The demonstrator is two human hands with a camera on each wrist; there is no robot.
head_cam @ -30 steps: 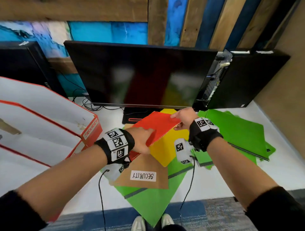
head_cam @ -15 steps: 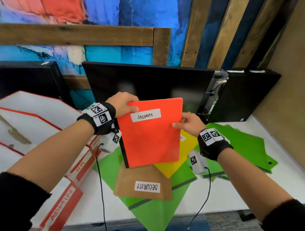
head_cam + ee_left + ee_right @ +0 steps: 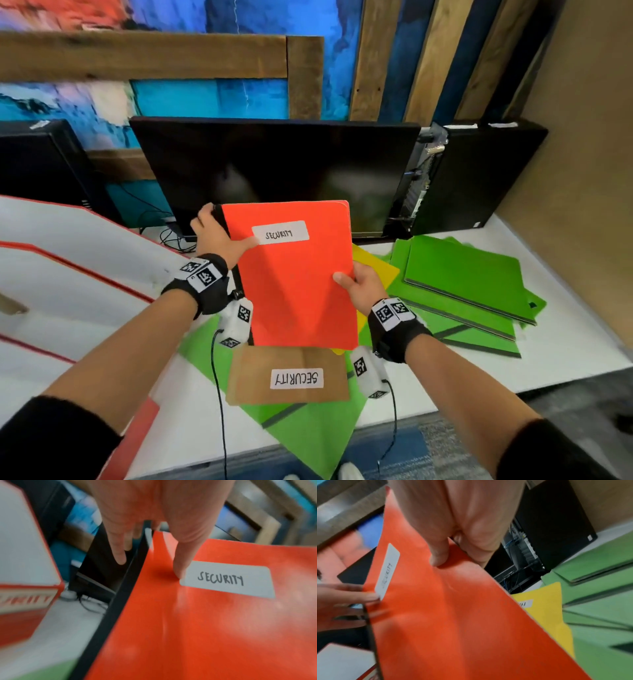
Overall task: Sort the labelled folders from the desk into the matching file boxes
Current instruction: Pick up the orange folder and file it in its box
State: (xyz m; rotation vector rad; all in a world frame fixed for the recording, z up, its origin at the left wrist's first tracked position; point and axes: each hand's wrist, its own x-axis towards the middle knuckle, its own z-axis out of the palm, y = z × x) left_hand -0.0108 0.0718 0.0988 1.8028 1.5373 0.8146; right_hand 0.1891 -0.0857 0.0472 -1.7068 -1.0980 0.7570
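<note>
Both grips pinching flat matte orange folder (image 3: pixel 294 274), left hand (image 3: pixel 219 236), right hand (image 3: pixel 359 287), rectangular white label (image 3: pixel 280 232).

Orange-red folder (image 3: pixel 294 274) had black spine, white label (image 3: pixel 281 232); brown folder (image 3: pixel 287 377), yellow folder (image 3: pixel 375 270), green folders (image 3: pixel 462 274); red-trimmed white file boxes (image 3: pixel 68 246).

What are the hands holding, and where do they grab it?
The red folder marked SECURITY: the left hand grips its top left corner by the black spine, the right hand pinches its right edge.

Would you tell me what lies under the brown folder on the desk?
The brown folder lies on a green folder, whose lower part shows. Whatever else sits beneath the brown one is covered.
</note>
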